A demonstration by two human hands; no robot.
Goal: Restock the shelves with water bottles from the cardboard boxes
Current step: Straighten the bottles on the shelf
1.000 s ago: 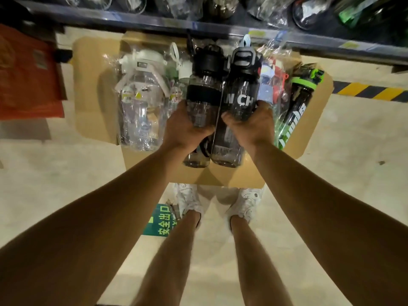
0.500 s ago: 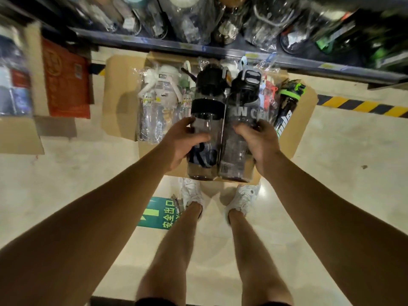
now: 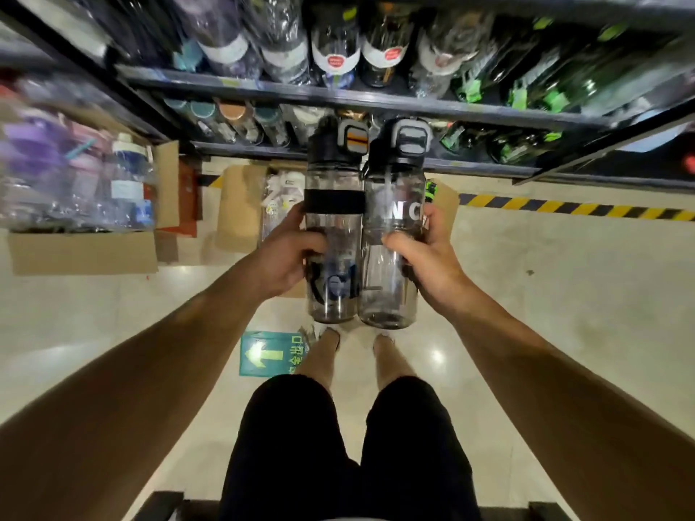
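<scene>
With the left hand [image 3: 286, 257] wrapped round a black-banded bottle [image 3: 333, 235] and the right hand [image 3: 425, 253] round a lettered one [image 3: 393, 242], both upright above the cardboard box [image 3: 240, 208], lifting them level toward the shelf [image 3: 338, 97] should avoid knocking stocked bottles.

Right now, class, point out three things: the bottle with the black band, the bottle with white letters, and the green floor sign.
Banded bottle [image 3: 333, 235], head view: clear body below the black band.
Lettered bottle [image 3: 393, 265], head view: clear body below the letters.
Floor sign [image 3: 263, 353], head view: its pale arrow.
</scene>
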